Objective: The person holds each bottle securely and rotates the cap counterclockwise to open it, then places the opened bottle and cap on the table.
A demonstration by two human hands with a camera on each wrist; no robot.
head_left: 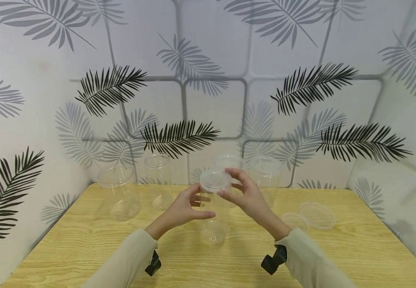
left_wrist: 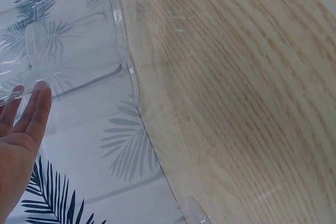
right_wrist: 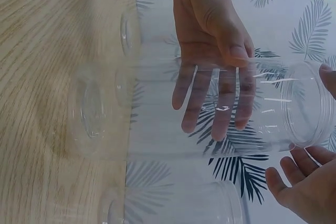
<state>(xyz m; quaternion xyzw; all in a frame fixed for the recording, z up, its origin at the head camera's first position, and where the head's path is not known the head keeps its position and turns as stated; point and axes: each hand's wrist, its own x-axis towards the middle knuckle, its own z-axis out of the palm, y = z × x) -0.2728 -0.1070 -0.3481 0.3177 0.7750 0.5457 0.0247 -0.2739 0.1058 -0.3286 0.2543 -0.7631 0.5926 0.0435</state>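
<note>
A clear plastic jar (head_left: pixel 213 230) stands upright on the table in front of me, topped with a clear lid (head_left: pixel 215 181). My left hand (head_left: pixel 186 206) holds the jar's body from the left, thumb at the front and fingers behind the wall. Through the plastic in the right wrist view, those fingers (right_wrist: pixel 226 98) look nearly straight. My right hand (head_left: pixel 246 196) grips the lid at its right side, thumb in front and fingers at the far edge. Whether the lid is fully seated is hard to tell.
Left of the held jar stand a wide clear jar (head_left: pixel 119 200) and a narrower one (head_left: pixel 158 182). Behind and to the right are two more jars, one (head_left: pixel 229 160) partly hidden, the other wider (head_left: pixel 265 172). Two loose lids, one large (head_left: pixel 317 216), lie at the right. A patterned wall covering (head_left: pixel 215 108) rises behind.
</note>
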